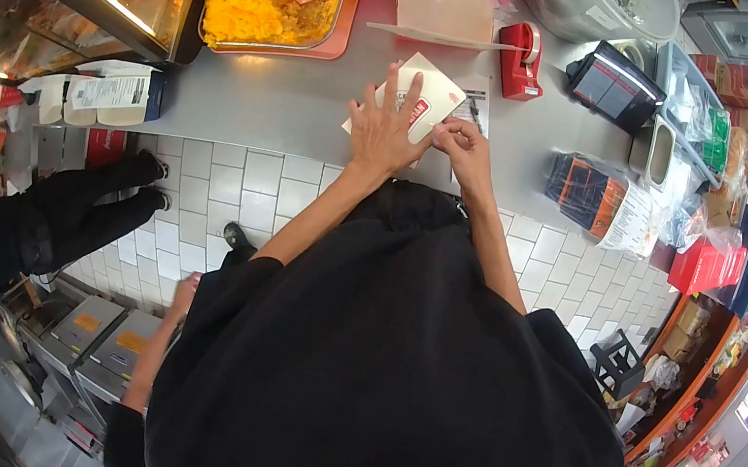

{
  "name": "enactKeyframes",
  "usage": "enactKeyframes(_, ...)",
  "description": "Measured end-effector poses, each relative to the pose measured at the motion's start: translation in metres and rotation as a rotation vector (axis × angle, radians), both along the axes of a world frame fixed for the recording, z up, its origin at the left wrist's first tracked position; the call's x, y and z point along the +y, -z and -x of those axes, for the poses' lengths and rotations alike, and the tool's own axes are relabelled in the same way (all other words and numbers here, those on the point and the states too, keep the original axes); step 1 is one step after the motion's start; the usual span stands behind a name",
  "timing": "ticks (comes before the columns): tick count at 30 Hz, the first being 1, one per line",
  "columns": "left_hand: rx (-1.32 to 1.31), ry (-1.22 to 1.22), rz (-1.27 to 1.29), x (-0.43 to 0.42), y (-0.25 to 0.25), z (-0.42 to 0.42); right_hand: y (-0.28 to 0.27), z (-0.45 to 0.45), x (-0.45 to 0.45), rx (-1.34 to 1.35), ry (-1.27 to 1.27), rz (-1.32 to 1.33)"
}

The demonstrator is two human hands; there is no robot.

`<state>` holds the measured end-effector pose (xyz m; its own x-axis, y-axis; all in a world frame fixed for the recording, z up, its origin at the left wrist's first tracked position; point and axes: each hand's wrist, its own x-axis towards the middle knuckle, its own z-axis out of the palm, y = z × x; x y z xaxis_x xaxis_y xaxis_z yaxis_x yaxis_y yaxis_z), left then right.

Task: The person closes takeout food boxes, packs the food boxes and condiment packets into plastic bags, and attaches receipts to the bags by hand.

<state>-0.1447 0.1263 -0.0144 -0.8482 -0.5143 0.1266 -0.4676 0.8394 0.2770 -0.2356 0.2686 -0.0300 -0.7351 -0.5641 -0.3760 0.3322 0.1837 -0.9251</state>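
Spread wide and pressed down, the fingers of your left hand rest over the pale carton, flattening it against the steel counter rather than closing around it. Your right hand is at the carton's right corner with thumb and fingertips drawn close together; you can't tell from this view whether they are clamped on the card edge, on something small, or merely touching.

What could go wrong comes mostly from that uneven hold. If you pull with your right fingertips while your left palm bears lightly, the carton could pivot and skid, since it lies askew on smooth metal. Press too hard with the left and the card could dent or crease. Its near end sits close to the counter's front edge, so a strong tug toward your body might bring it over. The printed paper is just beside and partly behind the carton, and a sideways slide could drag or crumple it. Reaching forward carelessly, you might also knock the red tape dispenser or the upright cream card box beyond.

As for where it lies, the carton is under your left hand, its red label showing to the right of those fingers. Its far corner points away from you, uncovered, and its right corner meets your right fingertips.
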Motion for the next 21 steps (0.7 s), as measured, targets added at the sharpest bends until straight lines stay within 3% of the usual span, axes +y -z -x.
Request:
enactKeyframes(2,-0.008,0.010,0.018,-0.002,0.000,0.001,0.006,0.001,-0.008,0.024,0.003,-0.081)
enactKeyframes(5,-0.026,0.024,0.018,0.001,0.001,-0.002,0.015,0.003,-0.008,0.383,-0.103,-0.318)
enactKeyframes(8,-0.037,0.021,-0.003,-0.002,-0.003,0.000,0.018,0.013,0.005,0.234,-0.154,-0.171)
enactKeyframes(11,-0.048,0.025,-0.021,-0.003,-0.001,-0.002,0.029,0.020,0.003,0.238,-0.169,-0.246)
enactKeyframes(14,-0.035,0.025,-0.068,-0.004,-0.003,-0.002,0.004,0.029,-0.006,0.189,-0.175,-0.567)
enactKeyframes(17,0.023,0.019,-0.128,-0.006,-0.007,-0.001,0.040,0.034,0.004,0.295,-0.166,-0.452)
enactKeyframes(20,0.125,-0.002,-0.118,-0.004,0.005,0.003,0.026,0.032,0.017,0.483,-0.123,-0.489)
enactKeyframes(21,0.186,-0.013,-0.123,0.001,-0.005,0.002,0.024,0.030,0.022,0.671,-0.119,-0.539)
